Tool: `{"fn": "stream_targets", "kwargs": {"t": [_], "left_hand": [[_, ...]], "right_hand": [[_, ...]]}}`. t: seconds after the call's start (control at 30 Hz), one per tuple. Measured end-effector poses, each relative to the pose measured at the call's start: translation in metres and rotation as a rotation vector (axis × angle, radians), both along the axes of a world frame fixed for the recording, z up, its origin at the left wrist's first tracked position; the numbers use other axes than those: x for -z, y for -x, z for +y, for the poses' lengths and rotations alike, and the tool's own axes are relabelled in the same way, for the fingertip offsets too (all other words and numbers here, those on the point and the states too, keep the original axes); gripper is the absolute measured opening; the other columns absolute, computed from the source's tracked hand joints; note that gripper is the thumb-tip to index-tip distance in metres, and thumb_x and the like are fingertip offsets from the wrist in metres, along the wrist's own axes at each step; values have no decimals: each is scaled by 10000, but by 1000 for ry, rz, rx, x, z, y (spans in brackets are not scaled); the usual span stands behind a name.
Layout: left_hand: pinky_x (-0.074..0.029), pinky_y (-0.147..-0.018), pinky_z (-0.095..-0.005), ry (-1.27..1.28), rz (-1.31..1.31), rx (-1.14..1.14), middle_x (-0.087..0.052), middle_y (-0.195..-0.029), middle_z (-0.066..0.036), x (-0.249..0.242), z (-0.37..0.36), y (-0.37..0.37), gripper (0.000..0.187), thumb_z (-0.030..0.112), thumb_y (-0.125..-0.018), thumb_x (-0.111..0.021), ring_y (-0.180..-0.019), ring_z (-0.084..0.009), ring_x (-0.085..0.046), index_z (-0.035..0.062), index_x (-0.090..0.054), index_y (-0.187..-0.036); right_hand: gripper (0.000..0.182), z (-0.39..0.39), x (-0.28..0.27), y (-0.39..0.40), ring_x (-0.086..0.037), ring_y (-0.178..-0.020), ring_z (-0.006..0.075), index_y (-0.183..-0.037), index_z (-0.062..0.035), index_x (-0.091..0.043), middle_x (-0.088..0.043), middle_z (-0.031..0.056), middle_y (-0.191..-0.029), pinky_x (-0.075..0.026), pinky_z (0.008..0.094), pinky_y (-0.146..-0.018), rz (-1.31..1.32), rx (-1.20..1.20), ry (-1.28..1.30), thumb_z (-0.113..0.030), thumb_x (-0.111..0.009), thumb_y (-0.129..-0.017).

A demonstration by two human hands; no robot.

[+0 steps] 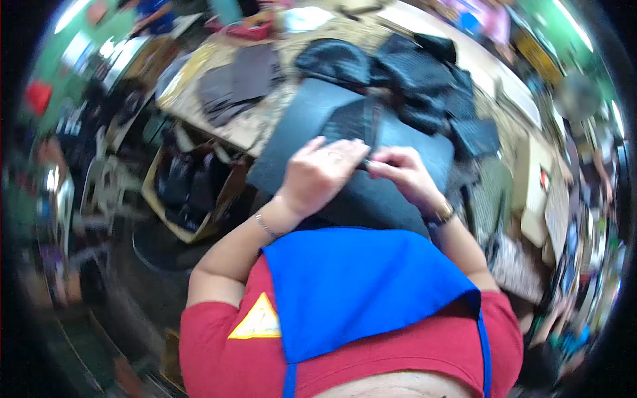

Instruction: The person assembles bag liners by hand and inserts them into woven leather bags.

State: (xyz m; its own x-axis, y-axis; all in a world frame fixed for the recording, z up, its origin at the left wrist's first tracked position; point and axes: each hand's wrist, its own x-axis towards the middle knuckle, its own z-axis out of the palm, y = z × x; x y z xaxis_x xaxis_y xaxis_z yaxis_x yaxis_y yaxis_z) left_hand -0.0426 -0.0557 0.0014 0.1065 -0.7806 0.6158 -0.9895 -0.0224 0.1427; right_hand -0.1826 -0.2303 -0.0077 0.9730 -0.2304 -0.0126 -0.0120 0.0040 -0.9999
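Note:
A dark board (285, 136) lies on the table in front of me, with a black textured piece (346, 126) on it. My left hand (323, 169) rests flat over the near part of that piece, its fingers extended toward the right. Close beside its fingertips, my right hand (403, 174) pinches the piece's near right edge between thumb and fingers. A dark strip or fold runs up the right side of the piece; blur hides its details. Black textured items (415, 79) are heaped just beyond the board.
Grey fabric pieces (255, 73) lie on the table (229, 132) at the left. Below them stands a box (192, 192) of dark items. A beige box (531, 192) is at the right. Other people (156, 14) are in the background.

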Motion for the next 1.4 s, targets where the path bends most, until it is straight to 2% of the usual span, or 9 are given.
{"fn": "stream_targets", "kwargs": {"t": [0.1,0.23,0.47,0.7,0.97,1.17,1.23,1.33,1.4], "left_hand": [[-504,-936,-454,13,-16,8,-703,-1163,-18,9,7,-2,297,212,-874,-597,-1050,-137,-680,174,-674,-1159],[-480,-977,-509,12,-24,-49,-703,-1163,9,30,18,-3,263,239,-899,-564,-1056,-111,-676,192,-691,-1124],[-498,-947,-512,22,2,-51,-685,-1200,-13,26,25,-3,340,326,-883,-625,-1054,-148,-682,178,-663,-1186],[-503,-939,-503,73,2,-5,-701,-1159,-36,26,38,-1,386,373,-870,-665,-1036,-144,-689,138,-669,-1177],[-541,-873,-451,38,34,-41,-697,-1174,-39,24,47,-20,394,329,-842,-685,-1070,-154,-678,128,-660,-1181],[-545,-833,-375,117,87,-10,-703,-1158,-91,4,76,-31,396,250,-796,-787,-1041,-214,-693,106,-671,-1146],[-547,-828,-364,167,268,-12,-707,-1130,-130,8,89,-45,315,238,-876,-724,-1013,-257,-702,65,-663,-1132],[-503,-879,-354,406,643,-288,-703,-1048,-109,21,118,-67,214,210,-965,-615,-957,-218,-671,25,-661,-1063],[-448,-931,-345,574,613,-613,-659,-995,-93,32,149,-101,291,244,-1024,-503,-953,-195,-593,-10,-645,-1005]], "right_hand": [[148,8,3,2,-608,-782,93,-902,29,-711,-674,31,-844,-484,238,-704,-29,45,66,-116,-718,-876],[94,20,-11,5,-605,-730,102,-875,19,-710,-643,33,-768,-472,252,-655,-23,117,581,-74,-721,-862],[55,35,0,5,-603,-741,76,-894,10,-692,-636,26,-810,-486,216,-632,-31,180,281,-35,-715,-873],[52,50,-11,3,-627,-772,87,-892,3,-687,-650,37,-827,-514,219,-681,-30,105,355,-37,-715,-877],[71,69,-43,-20,-632,-686,151,-852,1,-697,-651,95,-775,-511,291,-606,-83,57,686,-61,-731,-841],[99,37,-15,-37,-615,-726,109,-868,-35,-710,-688,53,-814,-487,259,-626,25,262,445,-133,-720,-874],[191,42,-17,-38,-605,-747,89,-1040,-71,-693,-676,25,-855,-493,252,-640,-49,173,444,-159,-733,-875],[432,61,-28,-45,-610,-778,91,-1266,-117,-599,-658,25,-928,-518,251,-675,-134,124,437,-199,-750,-870],[397,58,-22,-43,-635,-788,140,-1238,-112,-610,-660,42,-915,-534,282,-680,-155,114,525,-199,-741,-874]]}}
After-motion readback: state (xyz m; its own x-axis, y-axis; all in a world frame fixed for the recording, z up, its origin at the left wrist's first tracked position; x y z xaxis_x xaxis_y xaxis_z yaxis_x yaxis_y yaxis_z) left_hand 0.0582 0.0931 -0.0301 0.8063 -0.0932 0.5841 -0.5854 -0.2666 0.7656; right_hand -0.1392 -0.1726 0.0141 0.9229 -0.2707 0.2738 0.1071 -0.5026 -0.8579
